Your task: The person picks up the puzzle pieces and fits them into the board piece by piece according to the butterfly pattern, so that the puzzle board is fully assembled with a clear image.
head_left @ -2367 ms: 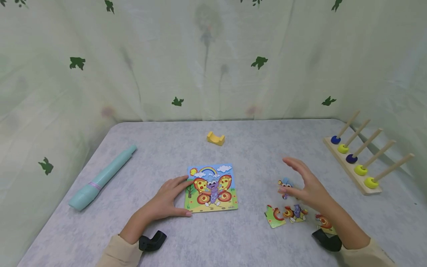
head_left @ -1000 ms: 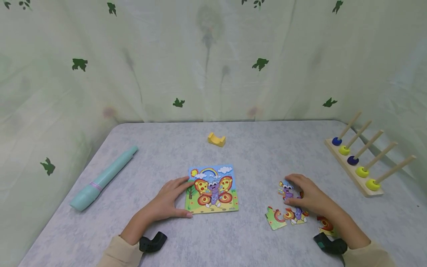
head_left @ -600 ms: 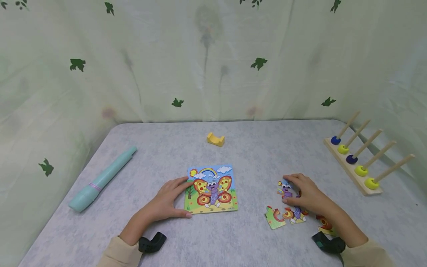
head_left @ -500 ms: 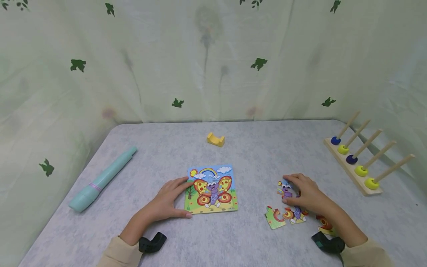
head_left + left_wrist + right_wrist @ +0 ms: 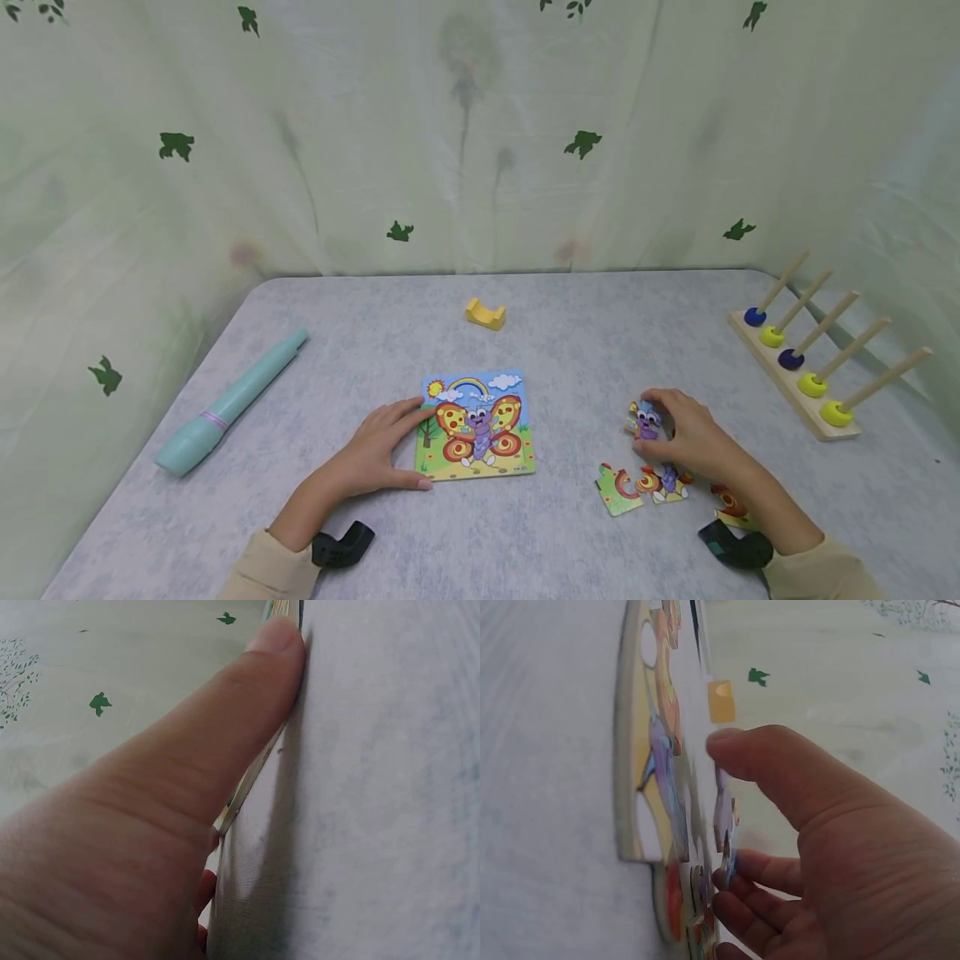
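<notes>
In the head view a square butterfly picture puzzle (image 5: 480, 425) lies on the table. My left hand (image 5: 375, 450) rests at its near left corner, thumb along the near edge and fingers at the left side, all fairly straight. To the right, my right hand (image 5: 693, 437) pinches a puzzle piece (image 5: 645, 421) with the butterfly's face, between thumb and fingers. In the right wrist view this piece (image 5: 723, 814) looks tilted and raised off the table. Nearer me lie a green-and-red puzzle piece (image 5: 618, 490), one with the butterfly's feet (image 5: 667, 482), and one with a red swirl (image 5: 731, 504), partly hidden by the right wrist.
A closed teal folding umbrella or similar long tube (image 5: 232, 404) lies at the left. A small yellow curved block (image 5: 485, 314) sits at the back middle. Along the right edge stands a wooden peg rack (image 5: 795, 375) with blue and yellow beads. Cloth walls (image 5: 480, 142) enclose the table.
My right hand, earlier spread wide above the face piece, has come down and its fingers have drawn together on it. The piece now tilts slightly. My left hand stays at the butterfly puzzle.
</notes>
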Demonstrator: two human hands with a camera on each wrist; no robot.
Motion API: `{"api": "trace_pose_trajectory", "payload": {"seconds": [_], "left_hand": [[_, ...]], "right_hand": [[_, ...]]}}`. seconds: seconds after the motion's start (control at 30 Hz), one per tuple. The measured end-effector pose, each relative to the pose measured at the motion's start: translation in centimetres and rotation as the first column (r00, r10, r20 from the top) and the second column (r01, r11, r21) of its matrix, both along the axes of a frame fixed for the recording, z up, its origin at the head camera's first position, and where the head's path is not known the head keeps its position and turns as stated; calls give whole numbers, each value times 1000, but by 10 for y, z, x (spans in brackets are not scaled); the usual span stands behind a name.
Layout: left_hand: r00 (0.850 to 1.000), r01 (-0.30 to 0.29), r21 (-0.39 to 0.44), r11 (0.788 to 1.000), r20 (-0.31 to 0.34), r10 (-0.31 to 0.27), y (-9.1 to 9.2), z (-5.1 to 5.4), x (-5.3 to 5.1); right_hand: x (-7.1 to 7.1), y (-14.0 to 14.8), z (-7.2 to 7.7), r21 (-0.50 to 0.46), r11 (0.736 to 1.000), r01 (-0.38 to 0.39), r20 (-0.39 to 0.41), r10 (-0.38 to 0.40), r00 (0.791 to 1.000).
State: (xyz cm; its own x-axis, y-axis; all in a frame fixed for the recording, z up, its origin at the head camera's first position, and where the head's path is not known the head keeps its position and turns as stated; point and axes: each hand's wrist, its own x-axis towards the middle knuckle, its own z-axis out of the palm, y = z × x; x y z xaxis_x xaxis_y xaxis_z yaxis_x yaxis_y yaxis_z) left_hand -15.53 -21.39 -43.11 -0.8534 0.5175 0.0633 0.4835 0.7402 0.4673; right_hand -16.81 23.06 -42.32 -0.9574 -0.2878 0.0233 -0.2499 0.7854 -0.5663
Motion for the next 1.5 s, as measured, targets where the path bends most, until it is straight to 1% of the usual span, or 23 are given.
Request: {"api": "trace_pose_trajectory", "payload": {"seconds": [0.13,0.2,0.27,0.33,0.43,0.57,0.7,0.77,0.83,0.9,0.97,1.1,1.23,1.37,1.5], "left_hand": [[1000,-2,1,1000,-2,2,0,0,0],[1000,-2,-2,1000,2,2,0,0,0],[1000,-3,-3,1000,3,3,0,0,0],[1000,-5,-1,1000,2,5,0,1,0],[1000,-7,7,1000,-14,7,-1,1,0],[1000,-4,11,1000,-27,4,-1,0,-1],[1000,-5,7,1000,-15,5,-1,0,0],[1000,-7,0,1000,-9,7,-2,0,-1],[1000,-4,-5,1000,-13,4,-2,0,-1],[1000,-3,-3,1000,-17,3,-2,0,-1],[1000,-3,1,1000,-20,3,-2,-1,-1],[1000,-3,-2,1000,-4,3,-1,-1,-2],[1000,-1,-8,1000,0,1,0,-1,-2],[1000,-7,-6,1000,-6,7,1,0,-1],[1000,-20,1,1000,1,20,1,1,0]], "right_hand": [[1,-2,3,-64,998,-13,6,14,1000],[1,-4,6,-98,995,-26,-9,26,1000],[2,-7,11,-134,990,-42,-45,36,998],[4,-13,17,-172,983,-70,-99,53,994],[8,-25,28,-229,966,-121,-168,83,982],[13,-49,43,-277,941,-196,-215,138,967],[16,-79,55,-279,918,-280,-252,211,944],[15,-94,58,-280,906,-316,-253,248,935],[14,-110,57,-280,898,-339,-246,274,930],[11,-125,54,-279,892,-356,-220,301,928],[8,-139,50,-259,894,-365,-184,326,928],[0,-159,38,-176,903,-391,-98,379,920],[-6,-169,27,-95,910,-403,-33,402,915],[-12,-176,17,-32,915,-402,-10,402,916],[-17,-181,10,21,911,-411,-26,411,911]]}}
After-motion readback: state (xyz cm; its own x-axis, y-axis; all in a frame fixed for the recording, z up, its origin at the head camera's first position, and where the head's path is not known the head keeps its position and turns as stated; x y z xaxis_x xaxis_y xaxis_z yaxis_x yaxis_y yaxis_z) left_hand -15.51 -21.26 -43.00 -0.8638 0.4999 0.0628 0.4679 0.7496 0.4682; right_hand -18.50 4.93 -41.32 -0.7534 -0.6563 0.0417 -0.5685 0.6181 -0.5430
